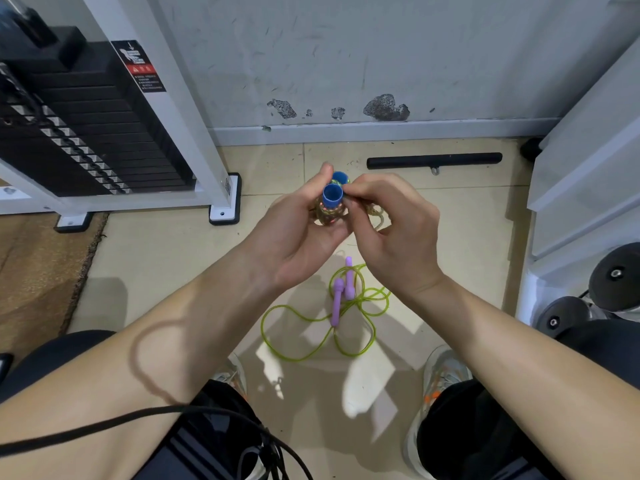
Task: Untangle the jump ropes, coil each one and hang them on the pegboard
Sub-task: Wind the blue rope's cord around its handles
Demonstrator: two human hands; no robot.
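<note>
A scuffed grey wall with chipped paint above its skirting closes the far side of a beige tiled floor. At the floor's left edge stands a black weight stack in a white machine frame, with a brown mat in front of it. White panels fill the right edge, with dark dumbbells at their foot. A black bar lies along the far edge by the wall.

Both bare forearms reach forward and meet above the middle of the floor. The left grip is palm-up, thumb raised, fingers curled round the two blue handles and the small braided rope coil bunched beneath them. The right grip is knuckles-up, its fingertips pinching at that bundle just beside the nearer handle, with a loop of the rope showing under its palm.

Below the hands, between grey shoes, the second jump rope lies on the floor: a loose green cord in overlapping loops, its two purple handles side by side.
</note>
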